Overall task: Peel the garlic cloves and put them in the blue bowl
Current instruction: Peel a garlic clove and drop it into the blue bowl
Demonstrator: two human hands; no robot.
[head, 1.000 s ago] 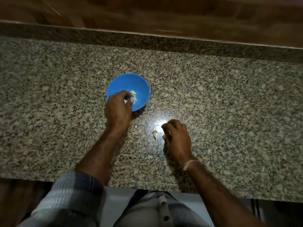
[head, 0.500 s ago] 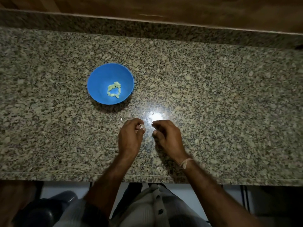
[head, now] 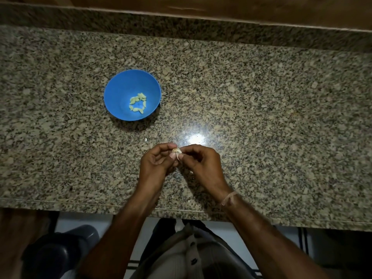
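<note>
A blue bowl [head: 118,91] stands on the granite counter [head: 261,101], left of centre, with several pale peeled cloves [head: 137,103] in its bottom. Nearer to me, just below the bowl and to its right, my left hand [head: 156,164] and my right hand [head: 203,164] meet above the counter. Between their fingertips they pinch a small garlic clove [head: 177,151] with whitish skin hanging off it. Both hands have curled fingers.
A tiny white scrap of peel [head: 146,139] lies on the counter between the bowl and my hands. A bright light reflection [head: 196,138] shines just beyond my hands. The counter's front edge [head: 80,204] runs below my wrists; a raised granite backsplash [head: 181,25] bounds the far side.
My left hand left the bowl, came back to the counter and took up the clove there. Both hands have since lifted and closed together on it.
</note>
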